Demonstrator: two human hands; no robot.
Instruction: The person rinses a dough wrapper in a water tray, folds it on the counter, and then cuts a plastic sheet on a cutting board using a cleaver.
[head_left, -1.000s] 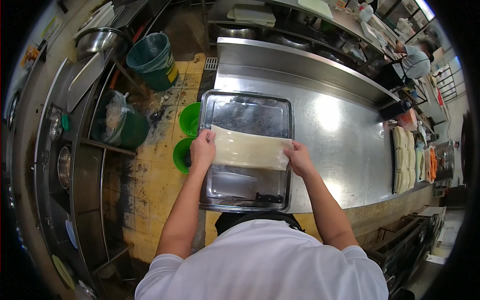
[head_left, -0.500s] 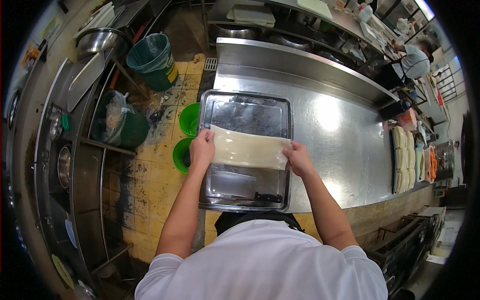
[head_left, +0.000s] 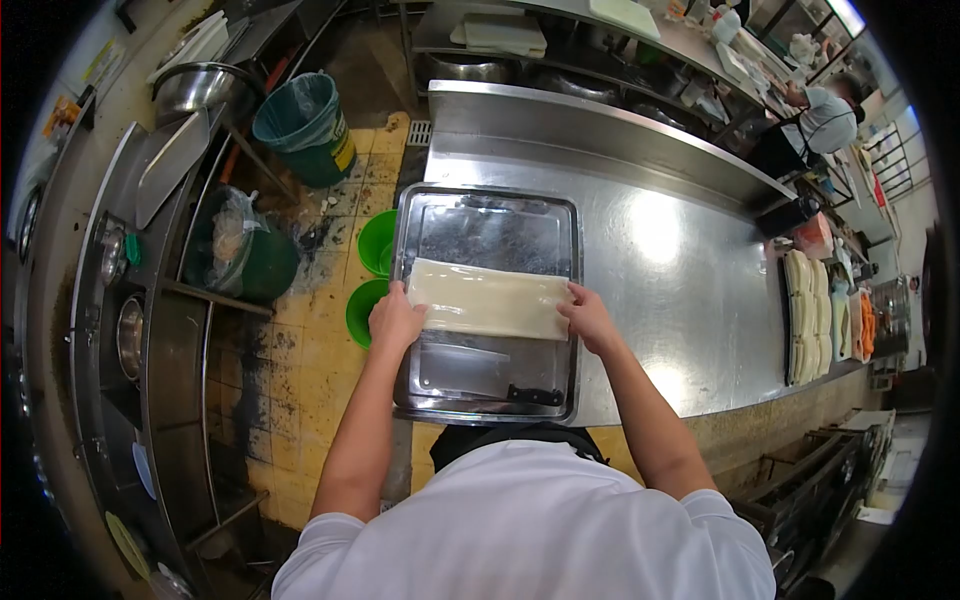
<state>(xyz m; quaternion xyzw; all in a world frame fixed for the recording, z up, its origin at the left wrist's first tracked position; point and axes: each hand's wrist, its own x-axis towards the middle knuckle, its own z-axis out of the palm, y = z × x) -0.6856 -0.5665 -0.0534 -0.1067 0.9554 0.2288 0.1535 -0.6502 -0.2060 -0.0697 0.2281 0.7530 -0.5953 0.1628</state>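
Observation:
A pale, glossy sheet of dough (head_left: 490,300) stretches across a metal tray (head_left: 500,228) in front of me. My left hand (head_left: 397,320) pinches its left end near the lower corner, thumb on top. At the opposite end, my right hand (head_left: 590,318) has the right edge between thumb and fingers. The fingertips under the dough are hidden on both sides. Nearer to me in the tray lies a cleaver (head_left: 465,370), its black handle pointing right, below the dough's lower edge.
The tray rests on a steel worktable (head_left: 690,290) with a raised back edge. Pale dough pieces (head_left: 806,315) line its far right end. Two green bowls (head_left: 375,245) stand left of the tray. Lined bins (head_left: 305,130) are farther left. A person (head_left: 825,125) works at the back right.
The dough sheet has come down flatter onto the tray, and its left end has shifted slightly left. My left hand has moved down and left; my right hand moved slightly left.

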